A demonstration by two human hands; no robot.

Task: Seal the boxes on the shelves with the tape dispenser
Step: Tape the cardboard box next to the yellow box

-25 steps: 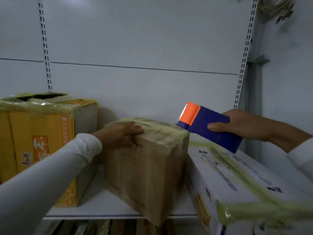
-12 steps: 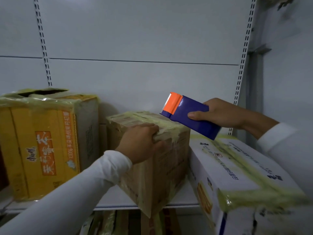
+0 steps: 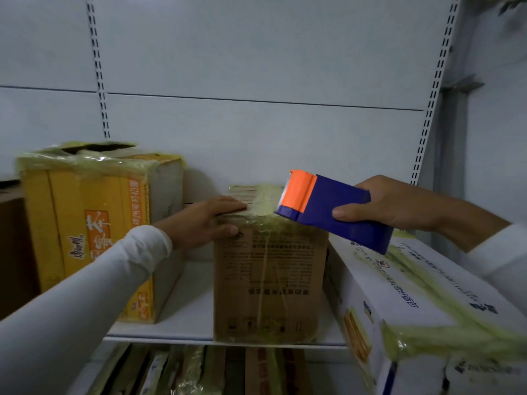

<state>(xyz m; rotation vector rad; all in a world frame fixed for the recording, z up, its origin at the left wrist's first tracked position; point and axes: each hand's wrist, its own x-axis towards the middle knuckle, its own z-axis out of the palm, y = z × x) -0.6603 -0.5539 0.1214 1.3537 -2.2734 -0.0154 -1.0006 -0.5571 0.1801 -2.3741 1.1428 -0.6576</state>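
Note:
A brown cardboard box (image 3: 268,283) stands in the middle of the shelf (image 3: 182,323), its front face square to me, with yellowish tape over its top and down the front. My left hand (image 3: 208,220) grips its top left corner, fingers on the lid and thumb on the front. My right hand (image 3: 399,206) holds a blue tape dispenser (image 3: 336,212) with an orange cutter head. The head touches the top right edge of the brown box. A white printed box (image 3: 422,303) lies at the right, under the dispenser, with tape strips across it.
A yellow box (image 3: 94,232) with a torn, taped top stands at the left of the shelf. More taped boxes (image 3: 199,369) sit on the shelf below. The white back panel (image 3: 256,132) has slotted uprights at both sides.
The brown box has turned from a corner-on angle to face me squarely. My left hand shifted to its top left corner, and the dispenser came down onto the box's top right edge.

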